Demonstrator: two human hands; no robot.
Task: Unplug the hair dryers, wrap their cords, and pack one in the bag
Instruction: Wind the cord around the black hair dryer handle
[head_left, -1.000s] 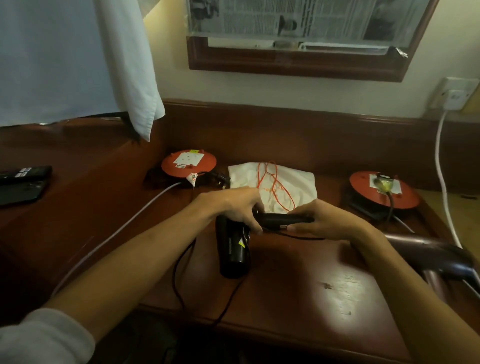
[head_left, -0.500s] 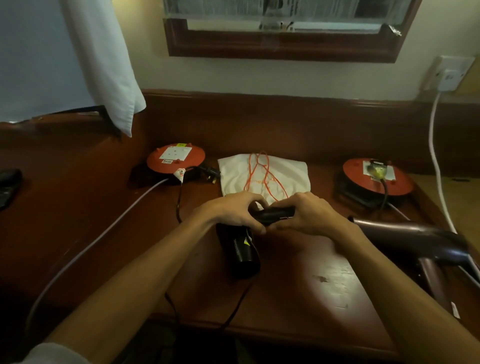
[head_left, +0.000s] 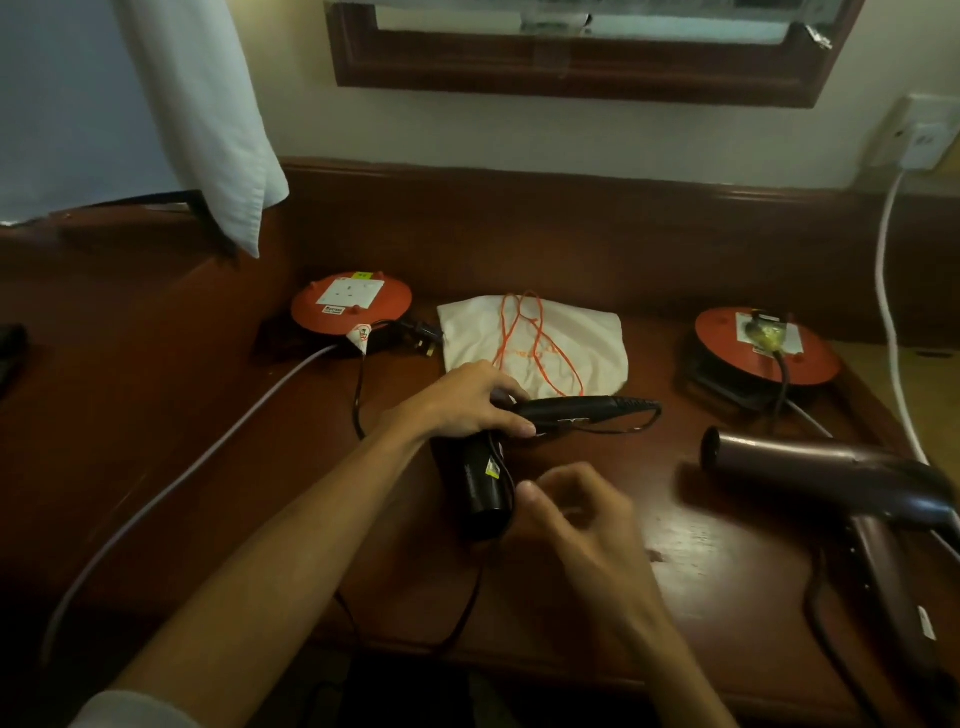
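The right hand has left the handle of the black hair dryer and now hovers nearer the body beside its barrel, fingers curled, seemingly pinching the thin black cord, though blur hides the contact. The left hand stays clamped around the dryer's hinge on the worktop. The white bag lies just behind; the maroon hair dryer rests at right, still plugged in.
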